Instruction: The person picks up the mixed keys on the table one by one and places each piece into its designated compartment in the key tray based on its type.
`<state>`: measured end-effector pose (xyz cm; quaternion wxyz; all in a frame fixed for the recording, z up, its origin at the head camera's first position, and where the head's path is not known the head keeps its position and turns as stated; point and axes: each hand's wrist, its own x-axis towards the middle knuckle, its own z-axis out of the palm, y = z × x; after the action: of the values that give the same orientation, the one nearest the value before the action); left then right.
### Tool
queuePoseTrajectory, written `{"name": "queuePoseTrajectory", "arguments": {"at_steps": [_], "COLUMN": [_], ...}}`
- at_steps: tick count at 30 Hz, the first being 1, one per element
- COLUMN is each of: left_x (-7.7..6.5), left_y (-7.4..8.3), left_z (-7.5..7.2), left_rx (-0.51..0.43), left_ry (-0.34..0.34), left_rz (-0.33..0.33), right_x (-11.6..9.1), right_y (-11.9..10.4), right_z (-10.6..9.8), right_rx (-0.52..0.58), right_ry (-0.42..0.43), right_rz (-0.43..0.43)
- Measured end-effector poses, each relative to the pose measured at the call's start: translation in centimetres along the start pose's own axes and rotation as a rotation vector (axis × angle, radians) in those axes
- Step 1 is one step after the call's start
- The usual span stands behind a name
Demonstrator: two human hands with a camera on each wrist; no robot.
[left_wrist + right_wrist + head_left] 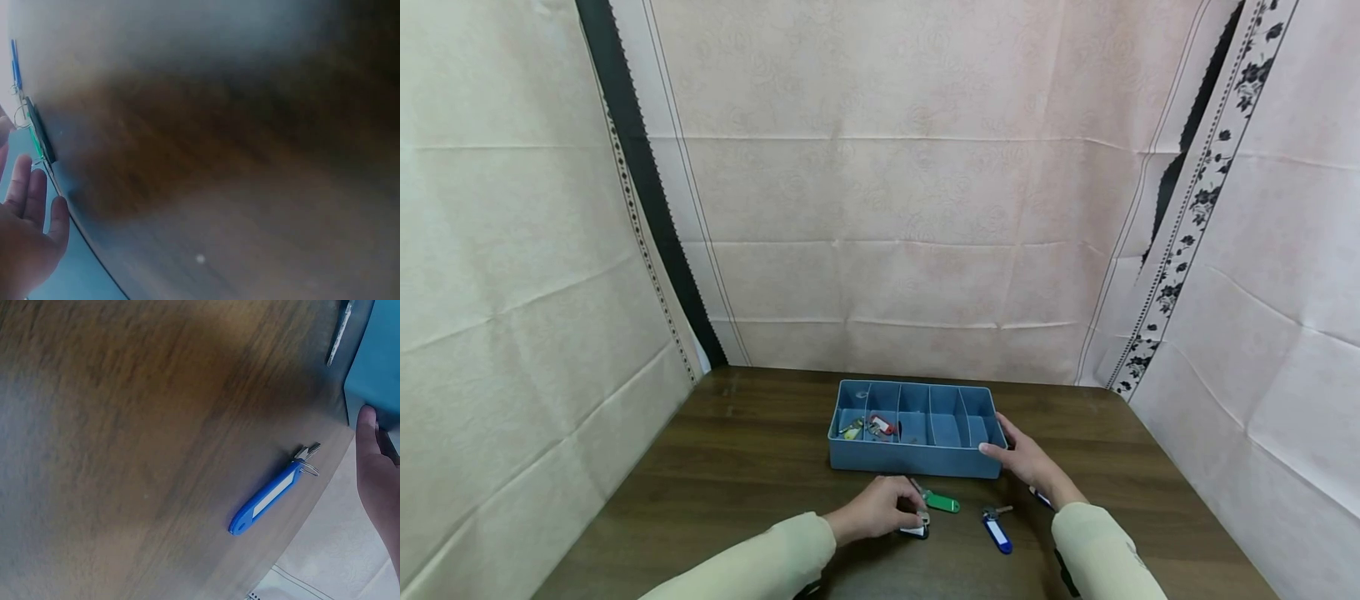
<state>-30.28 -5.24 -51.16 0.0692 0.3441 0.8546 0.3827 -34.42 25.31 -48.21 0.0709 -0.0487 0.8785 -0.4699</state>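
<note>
My left hand (880, 504) is low over the table with bent fingers, its thumb and index tip right at the ring of a black key tag (914, 532). In the left wrist view, thumb and fingers stand apart near that dark tag (41, 131). A green key tag (942, 502) with a key lies just beyond it. My right hand (1030, 458) grips the right front corner of a blue divided box (910, 457), thumb on the front wall and fingers along the right end. Tagged keys lie in the box's two left compartments, among them a red key tag (882, 425).
A blue key tag (997, 533) with its key lies between my forearms. Another blue key tag (265, 499) lies beside my right wrist, mostly hidden in the head view. Cloth sheets (880, 250) hang behind and on both sides of the wooden table (737, 450).
</note>
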Motion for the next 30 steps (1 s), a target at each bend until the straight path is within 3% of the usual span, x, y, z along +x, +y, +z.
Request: {"name": "queuePoseTrajectory", "arguments": {"at_steps": [15,22,30], "left_x": [0.8,0.74,0.63], "left_y": [-0.04,0.36,0.25], "left_z": [0.42,0.63,0.74], "left_rx": [0.123,0.209,0.215], "left_ry": [-0.065,-0.057,-0.065], "left_rz": [0.044,0.055,0.036], "right_x": [-0.15,0.06,0.18], "right_y": [-0.1,0.01,0.2], "right_z": [-0.04,-0.03,0.01], "right_rx": [-0.005,-0.001,-0.006], "right_ry": [-0.001,-0.003,0.004], "right_rz": [0.001,0.001,0.008]}}
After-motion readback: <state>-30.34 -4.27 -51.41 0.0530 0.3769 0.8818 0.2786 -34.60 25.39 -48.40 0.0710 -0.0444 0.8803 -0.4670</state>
